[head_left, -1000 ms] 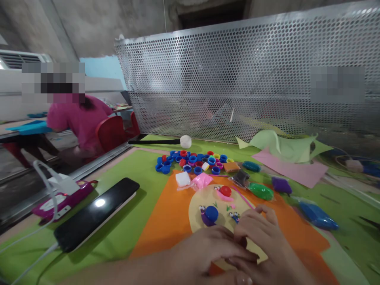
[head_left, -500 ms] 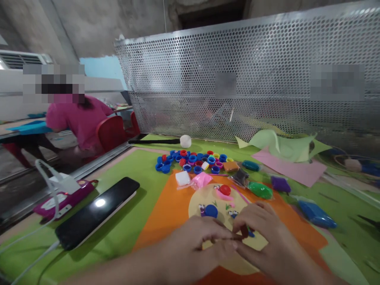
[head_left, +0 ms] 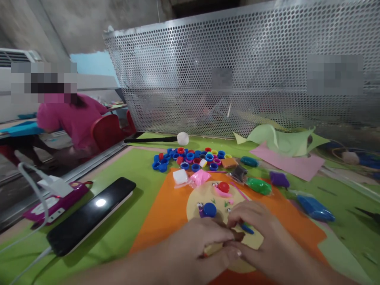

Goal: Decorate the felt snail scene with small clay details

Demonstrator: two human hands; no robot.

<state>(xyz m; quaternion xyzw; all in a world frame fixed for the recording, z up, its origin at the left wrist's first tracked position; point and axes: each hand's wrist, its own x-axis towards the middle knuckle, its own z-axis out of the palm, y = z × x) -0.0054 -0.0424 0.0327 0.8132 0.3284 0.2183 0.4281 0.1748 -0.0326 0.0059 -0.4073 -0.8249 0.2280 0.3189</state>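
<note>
A small brown piece of modelling clay (head_left: 238,236) is pinched between my two hands. My left hand (head_left: 198,243) closes thumb and forefinger on it from the left, and my right hand (head_left: 257,227) has bent fingers on its other side. Below them lies a round cream paper (head_left: 194,194), partly covered by my hands. On it are a snail with a blue cap shell (head_left: 210,209) and googly eyes, and a pink snail with a red cap shell (head_left: 223,187). A blue and green clay piece (head_left: 247,228) shows just under my right fingers.
Several bottle caps (head_left: 190,156) lie in a pile behind the orange sheet (head_left: 157,215). Bagged clay, white (head_left: 180,177), pink (head_left: 200,178), green (head_left: 259,185) and blue (head_left: 316,208), surrounds the work. A phone (head_left: 93,215) and a power strip (head_left: 56,204) sit left. Perforated metal panel (head_left: 184,79) stands behind.
The view has shifted slightly, so the table things sit a little further left. My fingers have shifted a little around the brown clay, and more of the blue and green piece shows.
</note>
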